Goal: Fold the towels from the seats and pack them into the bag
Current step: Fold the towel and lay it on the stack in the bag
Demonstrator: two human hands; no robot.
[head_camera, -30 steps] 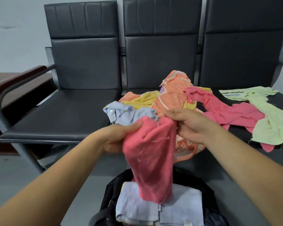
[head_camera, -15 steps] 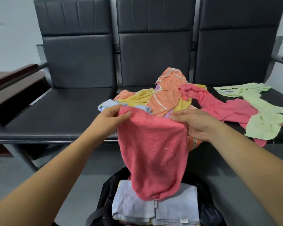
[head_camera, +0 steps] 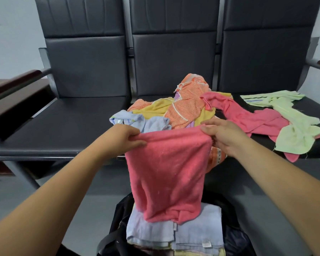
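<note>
Pink towel [head_camera: 170, 172] hangs right above the black bag [head_camera: 235, 235] — its bottom edge touches the folded blue towels [head_camera: 192, 235] inside the bag. Left hand [head_camera: 122, 139] and right hand [head_camera: 222, 137] each pinch a top corner. More towels [head_camera: 183, 108] lie on the seats [head_camera: 63, 130] behind the bag.

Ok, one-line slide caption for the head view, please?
Left hand and right hand hold a pink towel by its top edge over the black bag of folded towels.
</note>
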